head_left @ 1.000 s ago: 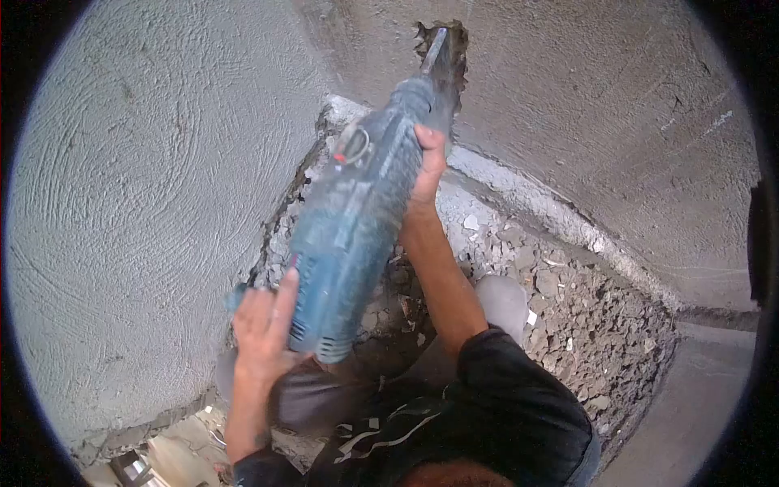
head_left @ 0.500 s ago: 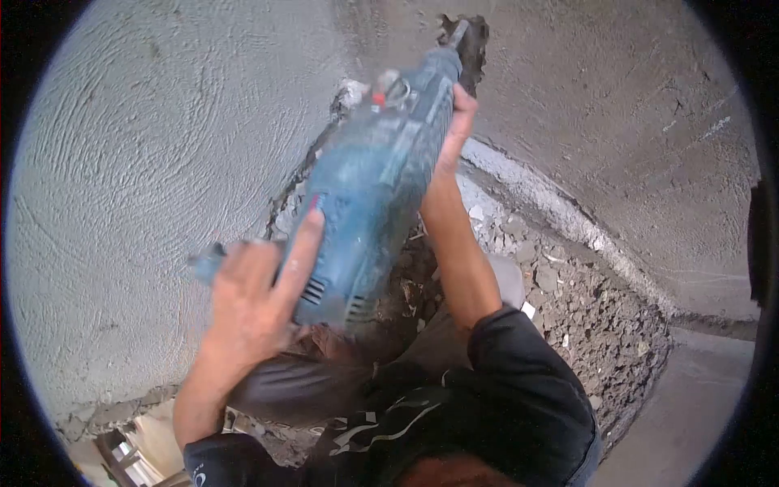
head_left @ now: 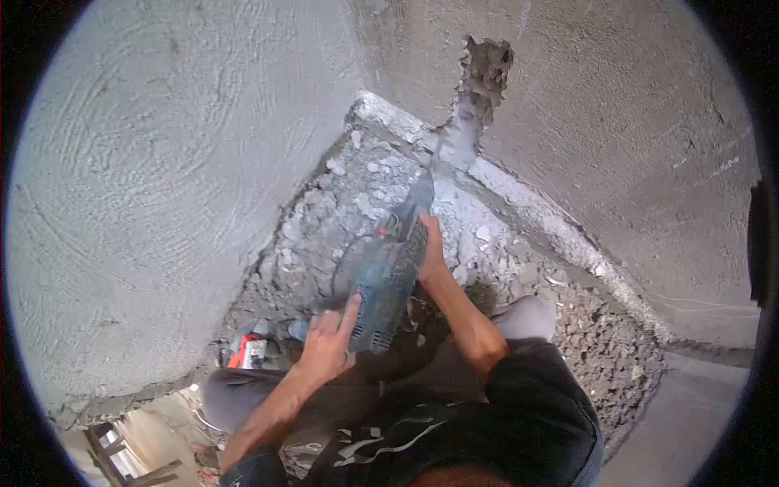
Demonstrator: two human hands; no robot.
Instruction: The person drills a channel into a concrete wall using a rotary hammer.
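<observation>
Shift of chisel (head_left: pixel 439 154) down wall cavity (head_left: pixel 487 63) to its dusty base, beside pale ledge (head_left: pixel 531 196). Power hammer (head_left: pixel 396 276) above rubble (head_left: pixel 312 219): left hand (head_left: pixel 327 346) curled at rear, 1 finger extended; right hand (head_left: pixel 433 250) clasped around forward body.

Beyond the right hand (head_left: pixel 432 247), the bit (head_left: pixel 441 152) of the power tool (head_left: pixel 385 288) was blurred, its tip veiled by pale dust (head_left: pixel 461 142). Most of that hand's fingers were hidden by the tool's body. Outward of the left hand (head_left: pixel 326 347), the red-and-white object (head_left: pixel 248 351) could not be identified; behind that hand, the left sleeve (head_left: pixel 253 472) was cut off by the bottom edge.
</observation>
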